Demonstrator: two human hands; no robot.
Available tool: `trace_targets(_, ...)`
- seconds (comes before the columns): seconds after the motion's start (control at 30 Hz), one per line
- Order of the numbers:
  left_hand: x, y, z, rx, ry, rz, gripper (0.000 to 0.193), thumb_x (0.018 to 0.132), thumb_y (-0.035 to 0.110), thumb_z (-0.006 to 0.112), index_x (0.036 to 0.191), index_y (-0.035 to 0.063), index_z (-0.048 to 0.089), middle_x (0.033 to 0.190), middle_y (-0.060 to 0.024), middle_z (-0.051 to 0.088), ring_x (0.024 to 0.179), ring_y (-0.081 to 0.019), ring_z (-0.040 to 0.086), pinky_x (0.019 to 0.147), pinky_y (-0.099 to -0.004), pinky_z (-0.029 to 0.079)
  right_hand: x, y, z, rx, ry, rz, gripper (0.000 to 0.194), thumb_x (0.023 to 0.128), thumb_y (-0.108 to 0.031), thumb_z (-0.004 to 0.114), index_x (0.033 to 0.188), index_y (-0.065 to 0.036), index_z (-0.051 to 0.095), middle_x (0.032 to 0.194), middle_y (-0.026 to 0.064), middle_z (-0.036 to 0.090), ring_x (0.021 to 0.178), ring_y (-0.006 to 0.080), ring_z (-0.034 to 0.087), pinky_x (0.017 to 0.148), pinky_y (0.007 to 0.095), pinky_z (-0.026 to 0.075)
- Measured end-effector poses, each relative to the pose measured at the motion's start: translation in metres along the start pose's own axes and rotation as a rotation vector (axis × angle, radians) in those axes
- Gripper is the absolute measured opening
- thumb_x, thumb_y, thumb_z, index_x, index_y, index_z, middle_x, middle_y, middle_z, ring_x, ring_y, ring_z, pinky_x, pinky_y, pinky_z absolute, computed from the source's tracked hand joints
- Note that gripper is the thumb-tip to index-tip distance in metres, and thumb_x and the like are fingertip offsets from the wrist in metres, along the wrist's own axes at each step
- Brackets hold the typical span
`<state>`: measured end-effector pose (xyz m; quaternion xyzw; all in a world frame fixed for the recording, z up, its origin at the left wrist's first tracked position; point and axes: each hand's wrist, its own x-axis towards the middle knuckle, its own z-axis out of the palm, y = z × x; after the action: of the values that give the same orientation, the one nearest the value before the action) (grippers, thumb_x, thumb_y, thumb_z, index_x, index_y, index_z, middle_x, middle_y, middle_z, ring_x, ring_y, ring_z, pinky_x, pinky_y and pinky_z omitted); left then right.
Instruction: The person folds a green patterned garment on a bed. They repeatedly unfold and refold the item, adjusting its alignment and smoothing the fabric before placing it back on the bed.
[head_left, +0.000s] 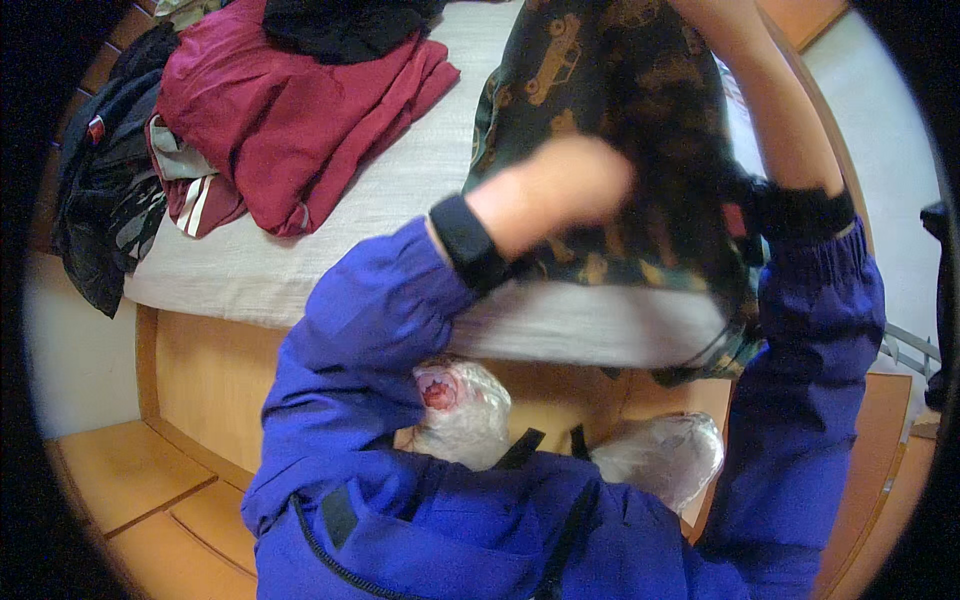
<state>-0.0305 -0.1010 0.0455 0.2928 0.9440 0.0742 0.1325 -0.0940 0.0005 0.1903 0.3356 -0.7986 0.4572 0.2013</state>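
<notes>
A dark patterned garment (637, 142), printed with tan vehicles, lies on a white-covered bed (375, 180). My left hand (562, 187) is over the garment, motion-blurred, with a black band at its wrist; whether its fingers hold any cloth cannot be made out. My right forearm reaches along the garment's right side to the top edge of the view, where the hand itself is mostly cut off (705, 7). Part of the garment hangs over the bed's near edge at the right.
Folded maroon clothing (300, 120) lies on the bed's left, with a black garment (345, 26) above it. Dark clothes (112, 172) drape over the left edge. Below are the wooden bed side (217, 375) and my plastic-covered feet (472, 420).
</notes>
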Motion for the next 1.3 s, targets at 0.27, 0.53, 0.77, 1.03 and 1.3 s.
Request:
trace_targets(0.27,0.018,-0.111,0.067,0.234,0.672,-0.210,0.048,0.081,0.028,0.066,0.124,0.0086,0.055,0.123,-0.0198,0.056,0.115,-0.0377,0.052,0.094,-0.0456,0.045,-0.046,0.030,0.058,-0.217,-0.084,-0.106,0.025,0.084,-0.029,0.066,0.099,-0.009,0.070,0.070,0.0071,0.065,0.061,0.0122,0.059,0.058,0.0280,0.048)
trace_targets(0.53,-0.126,-0.106,0.050,-0.016,0.562,0.096,0.056,0.066,0.031,0.080,0.110,0.0035,0.061,0.120,-0.0167,0.054,0.111,-0.0373,0.051,0.096,-0.0451,0.041,-0.097,0.019,0.113,0.026,-0.237,-0.119,0.023,0.080,-0.028,0.066,0.096,-0.011,0.069,0.078,0.0131,0.066,0.074,0.0314,0.064,0.069,0.0393,0.052)
trace_targets(0.77,-0.133,-0.062,0.088,0.132,0.723,0.059,0.029,0.070,0.012,0.074,0.098,0.0084,0.065,0.091,-0.0061,0.063,0.084,-0.0254,0.061,0.074,-0.0373,0.050,-0.163,0.043,0.001,-0.207,-0.485,-0.015,0.040,0.083,-0.033,0.067,0.112,-0.006,0.062,0.094,0.0157,0.062,0.085,0.0298,0.063,0.074,0.0371,0.051)
trace_targets(1.03,-0.148,-0.086,0.060,0.258,0.789,0.088,0.028,0.071,-0.002,0.063,0.097,0.0065,0.068,0.098,-0.0065,0.068,0.087,-0.0229,0.065,0.078,-0.0364,0.050,-0.306,0.085,-0.118,-0.953,-0.386,0.357,0.074,0.065,0.011,0.057,0.136,-0.009,0.045,0.135,0.0142,0.048,0.124,0.0344,0.046,0.102,0.0420,0.041)
trace_targets(1.3,-0.181,-0.084,0.087,0.188,0.640,0.046,0.024,0.072,0.002,0.063,0.095,0.0047,0.067,0.101,-0.0067,0.068,0.094,-0.0242,0.064,0.082,-0.0382,0.050,-0.328,0.104,-0.135,-0.876,-0.331,0.352,0.069,0.068,0.010,0.058,0.133,-0.009,0.048,0.134,0.0138,0.050,0.122,0.0339,0.048,0.101,0.0396,0.041)
